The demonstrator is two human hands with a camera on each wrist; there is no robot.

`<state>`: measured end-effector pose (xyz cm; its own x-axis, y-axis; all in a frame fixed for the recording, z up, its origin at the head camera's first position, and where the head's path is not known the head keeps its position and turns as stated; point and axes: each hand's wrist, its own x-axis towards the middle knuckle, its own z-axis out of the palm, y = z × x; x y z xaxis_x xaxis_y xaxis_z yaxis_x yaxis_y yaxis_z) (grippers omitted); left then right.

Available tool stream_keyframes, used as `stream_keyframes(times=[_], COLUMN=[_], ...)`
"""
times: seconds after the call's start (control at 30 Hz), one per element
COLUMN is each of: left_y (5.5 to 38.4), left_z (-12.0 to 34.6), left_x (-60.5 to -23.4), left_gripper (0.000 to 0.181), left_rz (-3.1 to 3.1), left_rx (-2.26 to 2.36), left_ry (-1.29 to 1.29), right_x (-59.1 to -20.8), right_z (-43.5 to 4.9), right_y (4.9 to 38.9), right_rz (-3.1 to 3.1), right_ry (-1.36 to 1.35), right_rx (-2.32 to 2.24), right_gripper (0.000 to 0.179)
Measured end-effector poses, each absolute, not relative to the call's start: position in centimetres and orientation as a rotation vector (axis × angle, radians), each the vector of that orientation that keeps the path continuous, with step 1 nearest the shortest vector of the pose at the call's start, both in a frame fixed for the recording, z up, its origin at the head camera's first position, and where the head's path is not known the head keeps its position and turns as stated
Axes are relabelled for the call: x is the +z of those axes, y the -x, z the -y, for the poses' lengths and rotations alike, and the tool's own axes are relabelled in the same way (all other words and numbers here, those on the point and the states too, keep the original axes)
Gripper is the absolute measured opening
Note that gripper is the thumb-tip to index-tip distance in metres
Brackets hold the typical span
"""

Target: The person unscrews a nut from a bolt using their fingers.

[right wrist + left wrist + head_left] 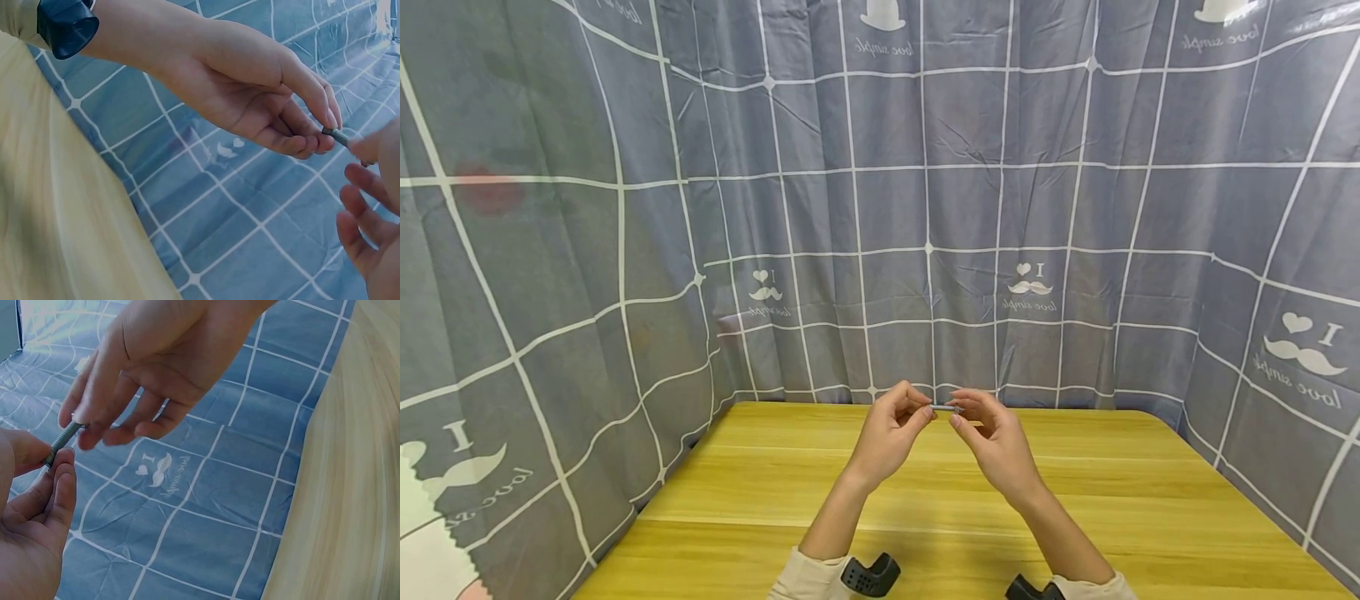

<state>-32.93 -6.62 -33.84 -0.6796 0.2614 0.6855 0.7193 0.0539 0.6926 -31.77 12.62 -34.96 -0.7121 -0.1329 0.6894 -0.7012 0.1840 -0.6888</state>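
A small grey metal bolt (944, 407) lies roughly level between my two hands, above the far part of the table. Its threaded shaft (65, 437) shows in the left wrist view. My left hand (886, 440) pinches one end between thumb and fingertips. At the other end, my right hand (998, 450) pinches the bolt with thumb and index finger, its other fingers loosely bent. The fingertips cover both ends, so I cannot tell whether a nut is on it. In the right wrist view, a short stretch of the bolt (338, 136) shows between the hands.
Below the hands is a yellow wood-grain table (760, 492). Grey curtains (962, 208) with white grid lines hang behind it and on both sides. Black devices are strapped at the left wrist (871, 575) and right wrist (1033, 589), by beige sleeves.
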Motion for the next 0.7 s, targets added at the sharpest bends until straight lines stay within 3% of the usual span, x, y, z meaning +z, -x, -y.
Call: stream_keyframes(times=[0.33,0.7], left_y=[32.88,32.76], left_z=[6.49,6.68], left_x=[-33.47,-33.77], left_gripper=[0.005,0.005], left_rz=[2.019,1.967], left_rx=[-1.652,-1.653], left_ry=[0.941,0.981], right_x=[-34.85,-34.92], right_z=[-12.56,-12.52], right_y=[31.64,31.66], right_rz=[1.994,1.974], right_ry=[-0.729,-0.725], right_rx=[1.513,1.533], right_gripper=[0.018,0.026])
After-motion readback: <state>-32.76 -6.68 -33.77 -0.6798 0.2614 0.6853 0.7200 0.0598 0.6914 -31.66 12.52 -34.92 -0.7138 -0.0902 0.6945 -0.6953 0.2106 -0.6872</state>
